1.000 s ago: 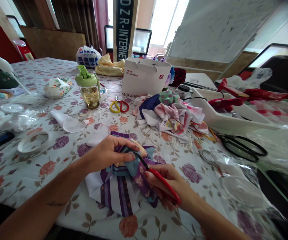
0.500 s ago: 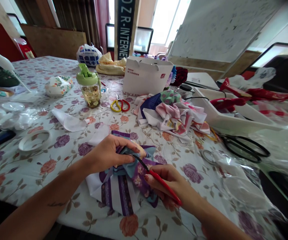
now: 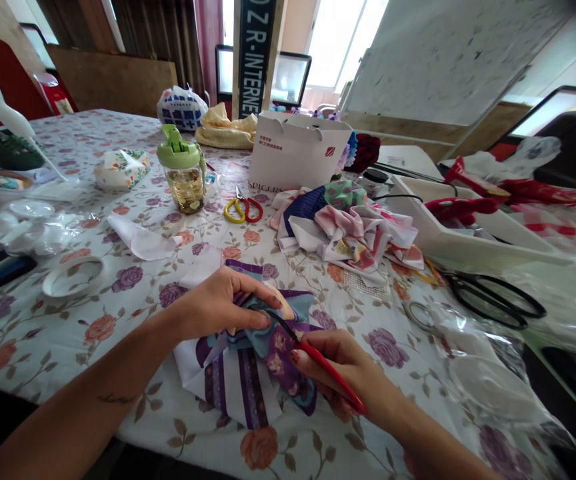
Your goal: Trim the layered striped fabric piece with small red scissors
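My left hand (image 3: 218,303) is closed on a bunched piece of purple, blue and white striped floral fabric (image 3: 248,373) that lies on the flowered tablecloth (image 3: 118,313) in front of me. My right hand (image 3: 341,370) is closed on small red-handled scissors (image 3: 318,357). Their dark blades point up and left into the fabric fold right by my left fingertips. The tips of the blades are partly hidden in the cloth.
A heap of fabric scraps (image 3: 353,227), a white paper bag (image 3: 295,153), yellow-and-red scissors (image 3: 241,210), a green-lidded bottle (image 3: 183,173), a tape roll (image 3: 73,277), large black scissors (image 3: 493,297) and a white tray (image 3: 458,227) lie beyond. Clear plastic bags cover the right side.
Both hands stay on the fabric and scissors with almost no movement. The camera has shifted slightly, so the scene sits a little to the right.
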Demonstrator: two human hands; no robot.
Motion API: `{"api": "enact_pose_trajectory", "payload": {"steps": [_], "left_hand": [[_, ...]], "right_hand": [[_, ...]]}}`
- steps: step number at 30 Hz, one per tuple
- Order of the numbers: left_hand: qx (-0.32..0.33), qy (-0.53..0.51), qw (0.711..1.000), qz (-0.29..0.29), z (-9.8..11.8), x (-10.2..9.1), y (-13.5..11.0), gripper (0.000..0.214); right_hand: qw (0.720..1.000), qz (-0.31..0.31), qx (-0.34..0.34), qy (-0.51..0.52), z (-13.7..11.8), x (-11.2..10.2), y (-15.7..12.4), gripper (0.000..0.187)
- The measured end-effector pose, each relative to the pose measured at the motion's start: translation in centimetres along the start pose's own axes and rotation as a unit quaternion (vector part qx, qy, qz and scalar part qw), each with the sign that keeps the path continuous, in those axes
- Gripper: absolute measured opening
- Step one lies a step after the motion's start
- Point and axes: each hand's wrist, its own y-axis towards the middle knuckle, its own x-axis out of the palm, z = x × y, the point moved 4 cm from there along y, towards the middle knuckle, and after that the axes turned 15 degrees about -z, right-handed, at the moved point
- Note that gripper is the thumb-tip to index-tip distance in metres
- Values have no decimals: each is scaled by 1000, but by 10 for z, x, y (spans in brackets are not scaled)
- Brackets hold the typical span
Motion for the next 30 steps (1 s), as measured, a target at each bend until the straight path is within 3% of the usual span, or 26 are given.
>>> {"api": "enact_pose_trajectory", "payload": {"steps": [18,26,30], "left_hand": [[-38,-46,998,-11,-2,-2,-2,24],[-26,-16,999,-13,-1,-1,-1,22],[10,24,999,-28,-4,-2,1,23]], "right_hand": [[1000,-6,-8,-6,1,2,1,55],[998,-30,-1,-48,1,-4,-2,51],[997,-36,3,-66,2,-6,-3,48]]}}
